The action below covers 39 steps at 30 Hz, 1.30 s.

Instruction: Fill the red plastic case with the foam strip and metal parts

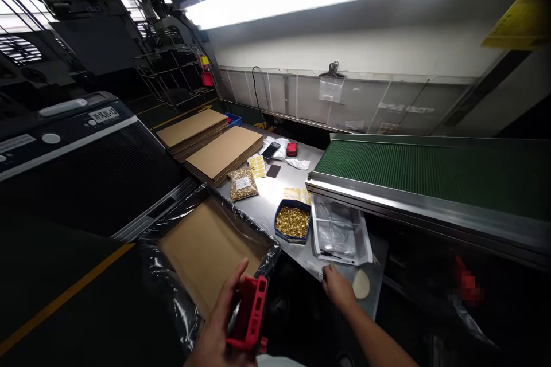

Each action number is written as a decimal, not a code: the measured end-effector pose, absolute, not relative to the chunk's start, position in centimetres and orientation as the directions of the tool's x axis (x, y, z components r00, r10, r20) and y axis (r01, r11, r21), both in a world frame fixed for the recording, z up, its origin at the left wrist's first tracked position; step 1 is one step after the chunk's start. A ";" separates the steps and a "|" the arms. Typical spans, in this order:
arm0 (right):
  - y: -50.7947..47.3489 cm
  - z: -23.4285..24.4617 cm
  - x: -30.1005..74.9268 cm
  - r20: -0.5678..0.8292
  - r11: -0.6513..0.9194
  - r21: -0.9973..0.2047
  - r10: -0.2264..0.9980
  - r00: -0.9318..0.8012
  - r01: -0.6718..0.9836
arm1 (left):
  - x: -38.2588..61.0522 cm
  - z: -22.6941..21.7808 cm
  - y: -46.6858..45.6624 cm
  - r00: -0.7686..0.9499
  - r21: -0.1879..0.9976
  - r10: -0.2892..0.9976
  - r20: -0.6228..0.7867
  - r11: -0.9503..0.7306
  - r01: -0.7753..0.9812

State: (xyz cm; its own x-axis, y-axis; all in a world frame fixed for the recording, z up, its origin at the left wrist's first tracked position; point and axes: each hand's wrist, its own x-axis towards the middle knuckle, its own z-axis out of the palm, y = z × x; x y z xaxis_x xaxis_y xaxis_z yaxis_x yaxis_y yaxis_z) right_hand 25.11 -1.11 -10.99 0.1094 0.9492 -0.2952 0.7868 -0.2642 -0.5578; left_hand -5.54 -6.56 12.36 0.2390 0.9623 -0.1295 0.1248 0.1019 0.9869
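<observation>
Red case [253, 311], in left hand [216, 325] (partly cropped)

bare left hand [215, 330], bare right hand [339, 288], right forearm [379, 335] uncovered, sliver of whitish clothing [279, 360] at bottom edge, too little visible for garment type

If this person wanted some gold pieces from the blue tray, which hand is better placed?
Probably the right hand: it's at the edge of the metal table, near the blue tray, though whether it holds anything is unclear. The left hand holds a red case.
</observation>
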 end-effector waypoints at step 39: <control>-9.4 23.9 21.9 -0.125 -0.142 -0.990 0.936 0.328 0.027 | 2.6 17.5 -2.8 0.632 0.746 0.631 0.450 -0.655 0.122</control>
